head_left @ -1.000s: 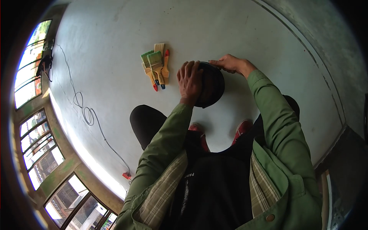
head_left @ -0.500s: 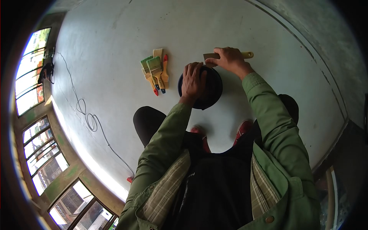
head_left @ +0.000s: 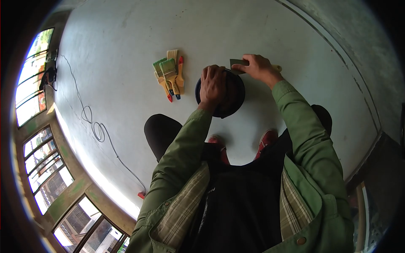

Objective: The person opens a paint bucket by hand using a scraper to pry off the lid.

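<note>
A dark round bucket (head_left: 236, 97) stands on the floor between my feet and the tools, its inside in shadow. My left hand (head_left: 213, 86) lies across its left side, fingers closed over the far rim. In my right hand (head_left: 258, 67) is a putty knife (head_left: 238, 63), gripped between fingers and thumb. Its flat blade points left, right at the bucket's far rim, and the tip of a yellowish handle shows behind the hand. Left of the bucket lie several paintbrushes (head_left: 170, 74) with wooden handles, some with green bristles.
A thin grey cable (head_left: 99, 133) runs loosely over the pale floor (head_left: 219, 25) at the left, ending by a small red piece (head_left: 141, 195). Windows (head_left: 48, 162) line the left wall. Red shoes (head_left: 265, 141) are close below the bucket.
The putty knife and my right hand have shifted slightly right and down along the bucket's rim. My left hand still rests on the bucket, its fingers a little further up. The view has shifted slightly.
</note>
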### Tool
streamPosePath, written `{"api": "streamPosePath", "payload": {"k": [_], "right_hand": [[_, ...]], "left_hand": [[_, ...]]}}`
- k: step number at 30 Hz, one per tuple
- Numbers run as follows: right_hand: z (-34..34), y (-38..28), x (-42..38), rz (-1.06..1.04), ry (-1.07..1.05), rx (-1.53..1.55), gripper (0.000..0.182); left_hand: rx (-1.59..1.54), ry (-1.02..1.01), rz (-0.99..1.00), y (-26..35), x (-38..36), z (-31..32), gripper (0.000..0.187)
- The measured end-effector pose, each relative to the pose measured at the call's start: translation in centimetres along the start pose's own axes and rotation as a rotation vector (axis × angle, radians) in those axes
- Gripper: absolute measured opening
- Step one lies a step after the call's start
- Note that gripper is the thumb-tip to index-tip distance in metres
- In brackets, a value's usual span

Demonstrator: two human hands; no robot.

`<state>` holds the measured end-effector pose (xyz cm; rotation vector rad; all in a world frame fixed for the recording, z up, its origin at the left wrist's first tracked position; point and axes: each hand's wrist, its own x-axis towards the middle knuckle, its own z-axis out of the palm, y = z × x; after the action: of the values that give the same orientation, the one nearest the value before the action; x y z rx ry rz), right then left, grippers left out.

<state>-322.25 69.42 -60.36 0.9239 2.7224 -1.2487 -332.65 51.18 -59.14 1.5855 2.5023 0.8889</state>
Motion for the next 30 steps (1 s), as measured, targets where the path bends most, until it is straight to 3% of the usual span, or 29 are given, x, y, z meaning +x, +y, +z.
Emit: {"api": "streamPosePath", "payload": {"k": [7,13,16,18,22,28,30], "right_hand": [[-1.1,-0.4,-0.5,0.17,-0.228,0.019,0.063],[-0.6,-0.1,-1.3,-0.01,0.006,-0.075,0.062],[0.0,0.3,-1.7,0.106,0.022,-0.001,0.063],[0.8,0.9,-1.7,0.297,-0.133,0.102,0.064],[1.7,1.6,-1.9,0.314,-0.158,0.148,0.065],[0.7,1.1,-2.6,0.25,-0.001,0.102,0.06],[-0.6,1.6,-3.2,0.191,0.101,-0.05,0.062]], "left_hand": [[0.017,-0.027,-0.012,-0.1,0.0,-0.1,0.022],[0.052,-0.058,0.105,0.0,0.0,-0.5,0.027],[0.036,-0.084,0.126,0.3,0.5,-0.9,0.03],[-0.007,-0.117,0.153,0.7,0.7,-1.0,0.03],[-0.121,-0.181,0.184,1.2,1.0,0.0,0.029],[-0.089,-0.08,0.191,0.7,1.4,1.0,0.022],[-0.085,-0.063,0.199,0.8,1.5,1.1,0.019]]}}
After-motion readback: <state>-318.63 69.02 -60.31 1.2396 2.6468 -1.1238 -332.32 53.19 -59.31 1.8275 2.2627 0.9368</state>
